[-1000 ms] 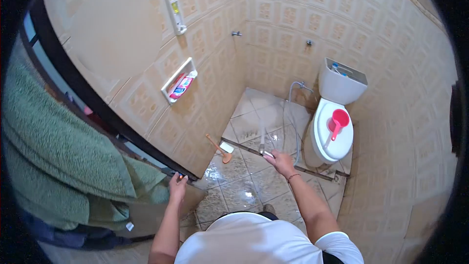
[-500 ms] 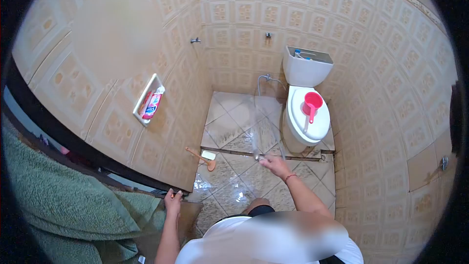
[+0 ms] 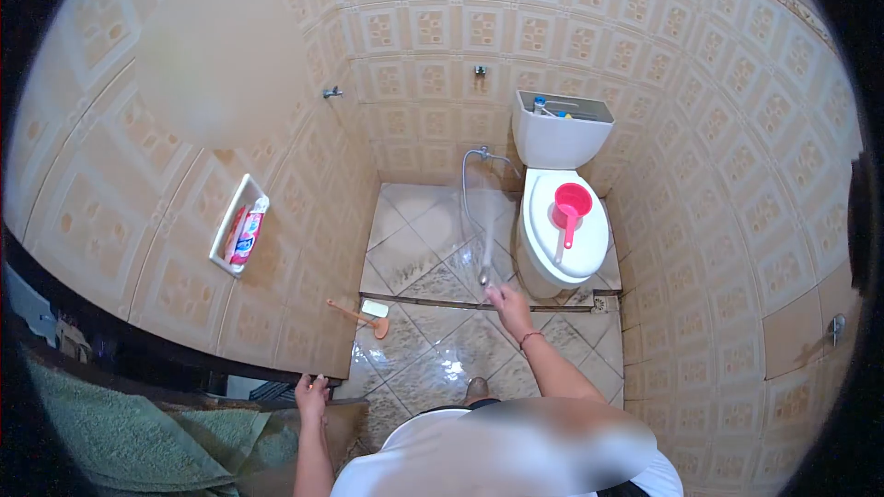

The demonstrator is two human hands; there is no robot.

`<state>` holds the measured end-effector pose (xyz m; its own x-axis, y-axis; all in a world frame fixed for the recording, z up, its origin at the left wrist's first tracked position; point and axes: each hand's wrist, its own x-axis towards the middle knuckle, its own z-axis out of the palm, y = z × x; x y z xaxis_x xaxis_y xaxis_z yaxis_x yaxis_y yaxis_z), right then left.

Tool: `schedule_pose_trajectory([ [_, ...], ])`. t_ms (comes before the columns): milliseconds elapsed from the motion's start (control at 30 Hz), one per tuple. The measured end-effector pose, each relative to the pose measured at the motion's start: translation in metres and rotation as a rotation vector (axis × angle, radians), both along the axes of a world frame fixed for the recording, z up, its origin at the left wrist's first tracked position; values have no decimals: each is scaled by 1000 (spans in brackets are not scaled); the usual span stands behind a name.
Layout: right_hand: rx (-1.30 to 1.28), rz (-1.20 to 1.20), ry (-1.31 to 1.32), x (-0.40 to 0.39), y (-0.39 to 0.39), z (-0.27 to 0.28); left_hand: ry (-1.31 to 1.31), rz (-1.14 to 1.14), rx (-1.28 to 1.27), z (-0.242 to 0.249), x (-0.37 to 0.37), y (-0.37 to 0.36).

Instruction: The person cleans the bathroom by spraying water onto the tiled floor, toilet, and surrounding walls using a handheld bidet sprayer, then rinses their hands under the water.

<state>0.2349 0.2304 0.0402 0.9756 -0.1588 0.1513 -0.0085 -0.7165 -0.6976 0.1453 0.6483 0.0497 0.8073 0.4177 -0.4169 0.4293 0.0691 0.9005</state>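
Note:
My right hand (image 3: 512, 309) is closed around a bidet sprayer (image 3: 484, 277), just above the step in the tiled floor. Its silver hose (image 3: 464, 186) comes from a valve low on the back wall, and a blurred stream of water seems to run from the nozzle toward the raised floor. At lower left, my left hand (image 3: 312, 393) has its fingers curled on the dark door frame (image 3: 276, 375). A long-handled brown brush (image 3: 379, 325) lies on the wet floor by the left wall, beside a small white block (image 3: 375, 308).
A white toilet (image 3: 589, 253) with its lid down carries a pink dipper (image 3: 571, 203). Its open tank (image 3: 558, 140) has bottles on top. A wall niche (image 3: 221, 244) holds a pink-and-white packet (image 3: 247, 236). A green towel (image 3: 110, 433) hangs at lower left. A floor step (image 3: 433, 302) crosses the room.
The view has shifted slightly. My right hand has tilted the sprayer to point more toward the back. My left hand stays at the door frame.

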Motion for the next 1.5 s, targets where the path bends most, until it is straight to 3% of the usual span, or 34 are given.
schedule_pose_trajectory([
  [100,292,-103,-27,28,-29,17,6,51,-5,-16,12,5],
  [233,143,-27,-63,48,-39,47,11,60,2,-21,32,-2],
  [533,288,-39,-61,69,-28,66,38,-25,-5,-4,62,-26],
  [633,221,174,-13,62,-4,65,56,-61,13,2,67,-21],
  [800,222,236,-40,57,34,60,33,-48,-3,19,63,-2],
  [933,256,39,-141,49,61,46,-8,-50,39,16,56,28],
  [1033,82,426,-137,33,90,45,-2,-69,53,18,50,39],
  [1067,82,428,-136,30,95,43,-1,-68,53,18,48,44],
  [1167,410,11,-110,20,99,32,13,-121,59,16,44,54],
  [1333,607,-241,-186,-6,117,-22,13,-148,35,2,43,61],
  [1433,1113,-569,-177,-24,121,-40,18,-184,2,-1,44,56],
  [1467,1112,-593,-183,-29,114,-44,25,-207,4,-2,44,53],
  [1500,1278,-721,-282,-33,102,-47,27,-231,-13,-3,44,49],
])
